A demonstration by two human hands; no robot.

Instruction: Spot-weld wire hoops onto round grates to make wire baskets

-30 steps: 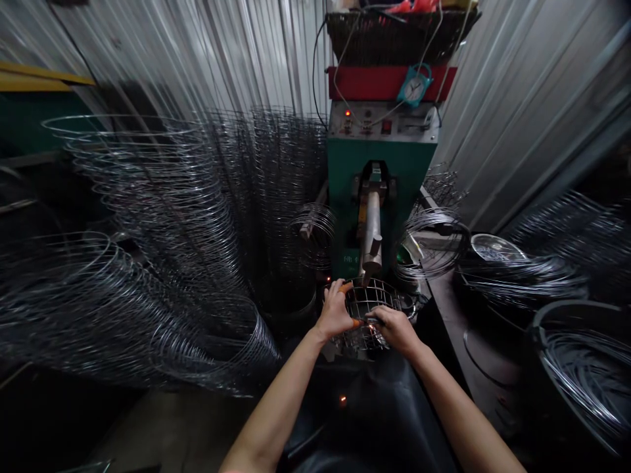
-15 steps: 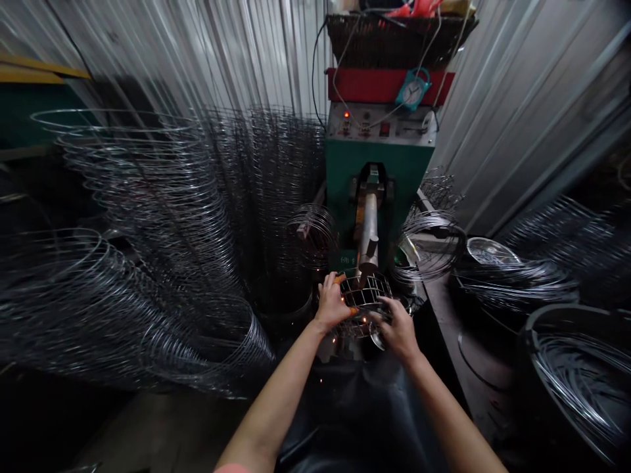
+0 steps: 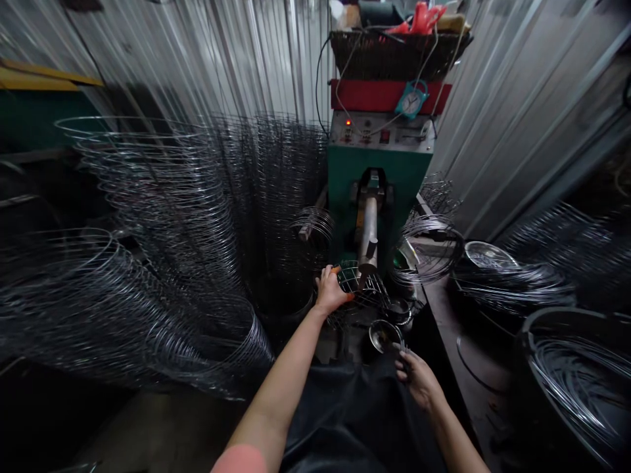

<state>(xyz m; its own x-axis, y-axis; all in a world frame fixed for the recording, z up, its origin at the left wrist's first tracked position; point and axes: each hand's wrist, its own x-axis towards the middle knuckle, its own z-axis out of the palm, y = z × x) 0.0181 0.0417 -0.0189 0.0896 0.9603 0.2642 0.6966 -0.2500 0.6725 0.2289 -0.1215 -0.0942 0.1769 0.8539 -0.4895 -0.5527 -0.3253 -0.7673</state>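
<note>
My left hand (image 3: 331, 289), with orange covers on thumb and a finger, grips the left side of a round wire basket (image 3: 367, 286). The basket sits just under the tip of the metal arm (image 3: 369, 230) of a green spot welder (image 3: 340, 171). Lower and to the right, my right hand (image 3: 418, 378) is closed, fingers pinched on what look like thin short wires (image 3: 403, 344). Beside those wires lies a small shiny metal bowl (image 3: 383, 336). A dark round dish (image 3: 398, 310) stands behind it, partly hidden by the basket.
Tall stacks of wire hoops (image 3: 162, 190) crowd the left side. Wire ring bundles hang on both sides of the machine, one bundle (image 3: 428, 249) at right. A black tub (image 3: 527, 348) of wire stands at the right. A clock (image 3: 412, 100) hangs on the machine top.
My right hand has left the basket and moved down and right beside the metal bowl, now pinching wires. The left hand stays on the basket. Sparks seen around the basket are gone.
</note>
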